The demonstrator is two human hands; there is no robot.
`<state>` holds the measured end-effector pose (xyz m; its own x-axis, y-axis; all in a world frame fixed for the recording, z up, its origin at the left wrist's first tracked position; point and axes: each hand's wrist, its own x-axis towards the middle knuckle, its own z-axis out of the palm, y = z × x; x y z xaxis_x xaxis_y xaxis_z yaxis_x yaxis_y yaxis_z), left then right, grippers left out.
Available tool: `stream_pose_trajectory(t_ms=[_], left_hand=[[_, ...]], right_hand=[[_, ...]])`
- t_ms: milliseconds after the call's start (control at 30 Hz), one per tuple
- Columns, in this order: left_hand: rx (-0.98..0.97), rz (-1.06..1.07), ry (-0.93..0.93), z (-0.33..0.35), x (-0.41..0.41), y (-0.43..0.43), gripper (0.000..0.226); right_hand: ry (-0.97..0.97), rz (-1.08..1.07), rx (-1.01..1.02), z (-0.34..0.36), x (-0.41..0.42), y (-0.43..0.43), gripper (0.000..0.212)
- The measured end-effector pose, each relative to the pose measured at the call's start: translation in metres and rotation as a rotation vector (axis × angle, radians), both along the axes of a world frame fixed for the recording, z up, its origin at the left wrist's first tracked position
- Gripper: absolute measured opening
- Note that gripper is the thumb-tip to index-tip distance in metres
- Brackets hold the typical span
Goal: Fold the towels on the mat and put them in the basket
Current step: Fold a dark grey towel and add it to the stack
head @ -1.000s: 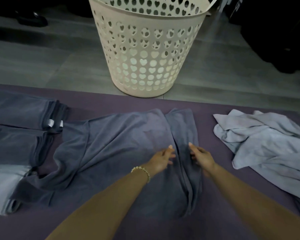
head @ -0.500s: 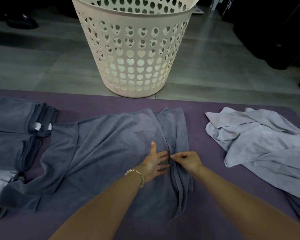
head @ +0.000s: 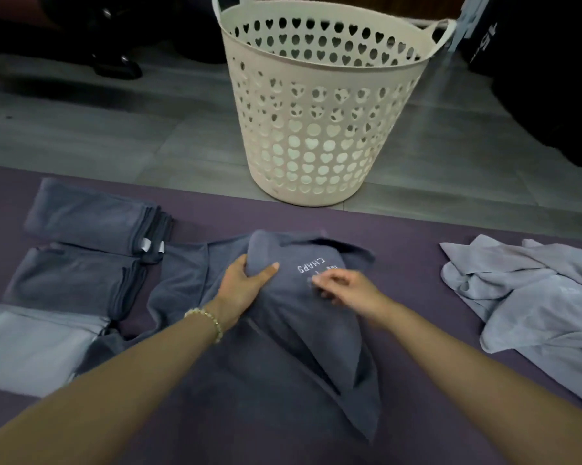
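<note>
— What did your left hand have?
— My left hand gripped a thick bunch of the dark towel. The thumb was on one side and the fingers curled round the other, just beside the white letters.

— And the right one?
— My right hand was at the letters too, over the same cloth, with the fingers half bent. It was blurred, so I cannot tell if it pinched the cloth or only touched it.

— Where was the towel?
— In the middle of the mat, partly doubled over. One long flap ran toward me and the left part lay flat. It was not yet a neat fold.

— How would it handle?
— I judged it soft, limp and light, and not slippery. It would sag wherever I gave no support. So I thought it better to take it by two corners or along a hem, with both hands, and not by the middle bunch.

— What was around it?
— At my left, folded towels lay side by side on the mat. At my right, well apart, a pale towel lay crumpled. The basket stood upright on the floor, just beyond the mat's far edge.
</note>
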<state>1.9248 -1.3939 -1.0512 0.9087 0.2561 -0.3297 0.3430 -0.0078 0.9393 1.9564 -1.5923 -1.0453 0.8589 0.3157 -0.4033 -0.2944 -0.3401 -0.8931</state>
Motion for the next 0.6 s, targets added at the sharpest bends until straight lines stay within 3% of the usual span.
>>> stream_pose_trajectory(t_ms=[67, 167, 267, 367, 467, 533, 600], left_hand=[[0.015, -0.046, -0.023, 0.012, -0.017, 0.038, 0.034], [0.022, -0.086, 0.021, 0.024, -0.041, 0.099, 0.045], [0.05, -0.164, 0.138, 0.016, -0.069, 0.152, 0.056], [0.029, -0.207, 0.304, -0.001, -0.088, 0.181, 0.064], [0.184, -0.329, 0.478, -0.002, -0.084, 0.193, 0.041], [0.421, -0.381, 0.429, -0.003, -0.069, 0.195, 0.046], [0.611, -0.295, 0.278, -0.008, -0.051, 0.191, 0.044]], right_hand=[[-0.126, -0.152, 0.005, -0.005, 0.016, 0.019, 0.019], [-0.359, -0.265, -0.222, -0.023, 0.038, 0.047, 0.057], [-0.245, -0.253, -0.273, -0.042, 0.055, 0.068, 0.086], [-0.126, -0.104, -0.295, -0.062, 0.061, 0.087, 0.089], [-0.108, -0.106, -0.288, -0.071, 0.067, 0.107, 0.082], [-0.17, -0.06, -0.431, -0.073, 0.073, 0.117, 0.077], [-0.204, -0.01, -0.508, -0.073, 0.077, 0.129, 0.077]])
